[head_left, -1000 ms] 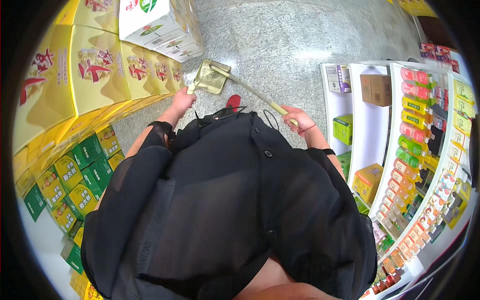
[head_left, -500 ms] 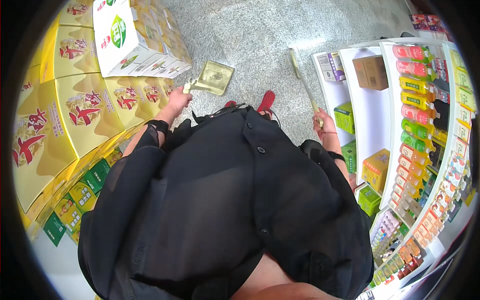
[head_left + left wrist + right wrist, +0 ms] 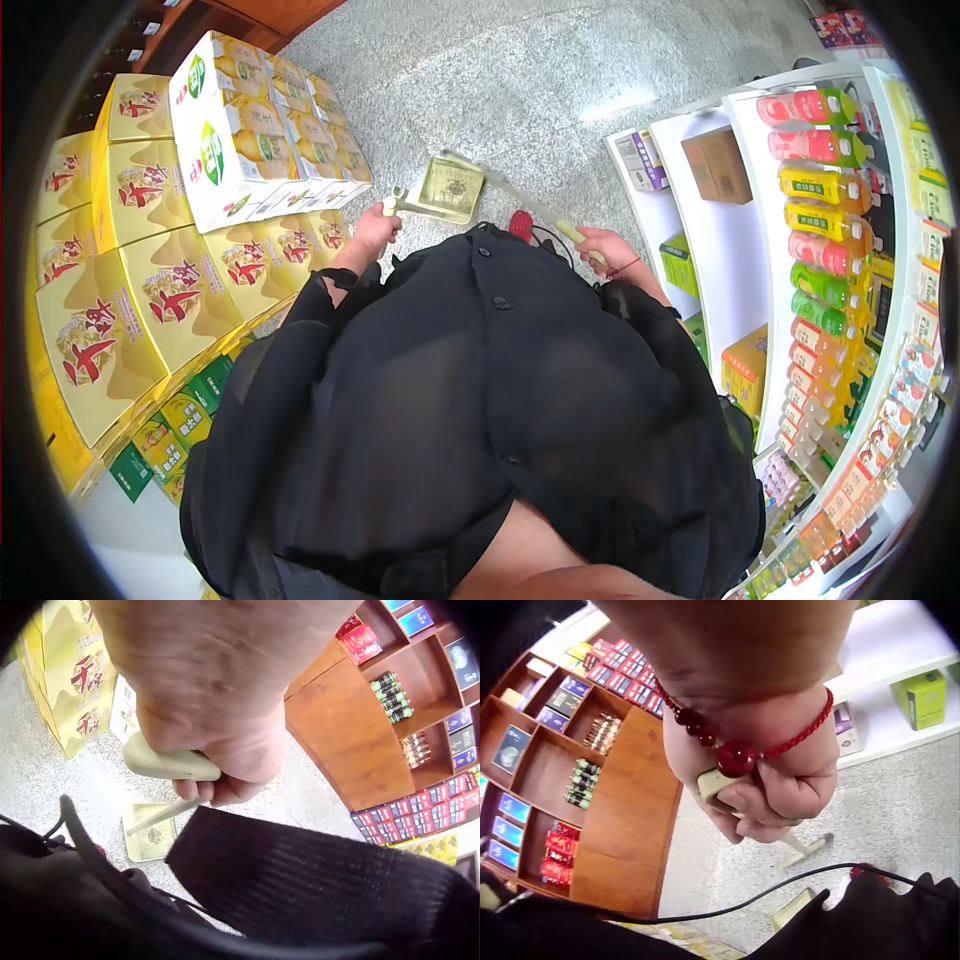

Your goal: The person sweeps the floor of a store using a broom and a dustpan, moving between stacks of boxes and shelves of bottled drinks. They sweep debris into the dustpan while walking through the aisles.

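My left hand [image 3: 376,232] grips the pale yellow-green handle of a dustpan [image 3: 453,190]. The pan lies low at the floor ahead of my feet, a printed pattern showing on its base. In the left wrist view the fingers wrap the thick handle end [image 3: 161,761], and a thin shaft slopes down to the pan. With the right hand [image 3: 608,250] I hold a long broom [image 3: 571,233] by its pale grip. Its pole slants inward, and the broom head overlaps the pan's far right edge in the head view. The right wrist view shows that head [image 3: 806,853] close over the floor.
Stacked gold gift boxes [image 3: 175,285] and white cartons [image 3: 270,130] line the left. White shelves [image 3: 690,210] with bottles [image 3: 815,190] stand at the right. Speckled floor [image 3: 480,80] stretches ahead, with a red shoe [image 3: 521,224] by the pan. Wooden shelving [image 3: 622,817] appears beyond.
The broom swings from over the pan out to the right near the shelves, then back inward to the pan's edge. The left hand keeps holding the dustpan; the view shifts, showing more cartons.
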